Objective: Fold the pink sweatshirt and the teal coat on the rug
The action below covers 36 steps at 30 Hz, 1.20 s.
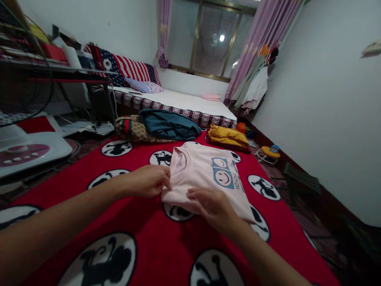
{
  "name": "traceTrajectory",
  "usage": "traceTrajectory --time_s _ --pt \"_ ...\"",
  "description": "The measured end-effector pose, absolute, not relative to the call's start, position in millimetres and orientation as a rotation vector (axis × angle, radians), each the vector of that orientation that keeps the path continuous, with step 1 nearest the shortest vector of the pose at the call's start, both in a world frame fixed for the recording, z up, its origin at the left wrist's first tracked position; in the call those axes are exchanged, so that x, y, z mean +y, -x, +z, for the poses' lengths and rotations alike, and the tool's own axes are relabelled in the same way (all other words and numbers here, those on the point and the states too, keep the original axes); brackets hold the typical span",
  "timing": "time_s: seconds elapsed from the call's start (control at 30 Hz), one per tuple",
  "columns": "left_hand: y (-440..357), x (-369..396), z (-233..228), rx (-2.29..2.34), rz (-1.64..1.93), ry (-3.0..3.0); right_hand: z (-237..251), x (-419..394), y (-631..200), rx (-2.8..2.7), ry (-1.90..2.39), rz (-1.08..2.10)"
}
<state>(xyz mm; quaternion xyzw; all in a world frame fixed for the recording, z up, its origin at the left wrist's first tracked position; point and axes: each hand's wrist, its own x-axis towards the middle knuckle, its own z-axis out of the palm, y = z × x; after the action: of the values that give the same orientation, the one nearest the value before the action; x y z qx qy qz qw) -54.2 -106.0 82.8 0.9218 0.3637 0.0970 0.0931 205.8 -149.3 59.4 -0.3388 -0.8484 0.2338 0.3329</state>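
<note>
A pink T-shirt [198,178] is laid out, partly folded, on a red blanket [149,222] printed w/ dark figures in white circles; its collar is turned to the person's L, its blue smiley print to the R. At the near collar-side corner, the shirt's edge is pinched by the L hand [151,181], fingers bent & closed together on the cloth. The near edge is touched by the R hand [212,204], fingers loosely curved & a bit apart; whether any fabric is gripped there can't be told. Beyond the shirt, a blue-green garment [169,124] is heaped against a brown patterned item [133,129] w/ a green-red stripe; to the R, a folded yellow garment [228,137] is stacked on a dark red one [244,149]. In bkgd, a bed w/ white top [184,97] is placed below a window [216,39] framed by lilac curtains [247,51], & clothes [257,87] are hung nr the R wall.
</note>
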Motion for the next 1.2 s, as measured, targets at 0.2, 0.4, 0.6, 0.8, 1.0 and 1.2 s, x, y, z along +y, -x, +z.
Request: traceTrajectory --time_s 0.2,0.4,0.6,0.8,1.0,1.2 --pt "-21.3 -93.5 114.2 1.208 0.777 -2.712 90.2 -82.5 -219.0 -1.884 1.154 0.068" --pt "-71.3 -49.0 41.9 1.490 0.533 -2.573 29.0 -43.6 -237.2 -2.105 1.674 -0.186" --pt "-65.3 -39.7 11.6 1.474 0.563 -2.567 13.9 -45.8 -261.3 -1.892 1.533 -0.209" --pt "-57.3 -32.1 14.5 1.800 0.718 -2.354 29.0 -51.9 -287.6 -1.560 2.059 -0.340" --pt "-43.2 -16.5 11.1 2.025 0.734 -2.155 41.3 -60.9 -290.8 -1.632 2.379 -0.075" --pt "-42.9 -15.2 6.5 2.021 0.797 -2.181 48.2 -64.7 -284.8 -1.543 2.222 0.097"
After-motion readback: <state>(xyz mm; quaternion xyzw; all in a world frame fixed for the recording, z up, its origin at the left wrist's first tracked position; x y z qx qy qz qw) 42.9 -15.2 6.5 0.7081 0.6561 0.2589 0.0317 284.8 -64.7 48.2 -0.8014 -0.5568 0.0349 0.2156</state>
